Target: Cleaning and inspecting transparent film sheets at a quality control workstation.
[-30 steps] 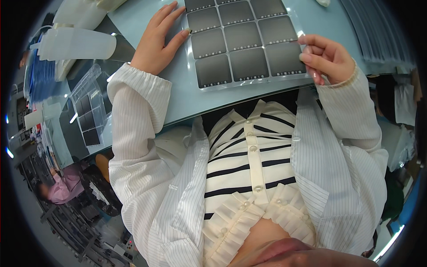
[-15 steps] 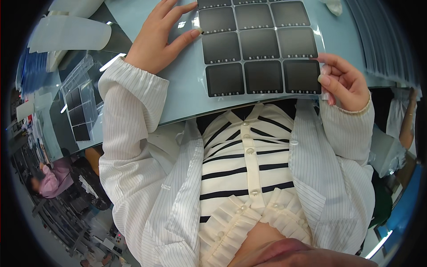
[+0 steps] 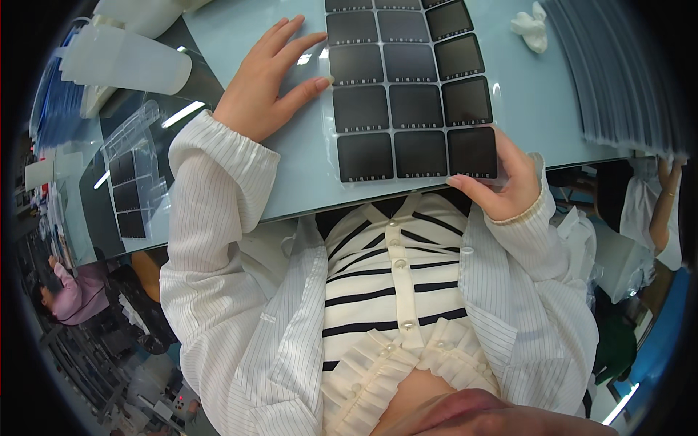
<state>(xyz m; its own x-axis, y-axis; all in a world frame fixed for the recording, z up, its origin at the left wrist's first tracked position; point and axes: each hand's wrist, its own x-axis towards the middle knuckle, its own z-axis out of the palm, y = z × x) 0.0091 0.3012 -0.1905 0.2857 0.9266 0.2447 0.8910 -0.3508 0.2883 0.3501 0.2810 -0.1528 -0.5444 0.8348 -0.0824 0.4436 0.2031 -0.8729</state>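
A clear film sheet bearing rows of dark rounded-square panels lies on the pale blue glass table before me. My left hand rests at its left edge, fingers spread, with the thumb tip and a fingertip against the border. At the near right corner, my right hand grips the sheet, thumb at the near edge and the other fingers partly hidden beneath. The right-hand column of panels tilts up out of line with the other columns, so the sheet bends there.
A translucent white bottle lies at the far left. Below it is another clear sheet with dark panels. A crumpled white tissue sits beyond the sheet, beside a thick stack of bluish film. A person in pink is at left.
My right hand has moved from the sheet's right side to its near right corner, leftward and nearer me. The right column has lifted and bent. My left hand stays at the left edge.
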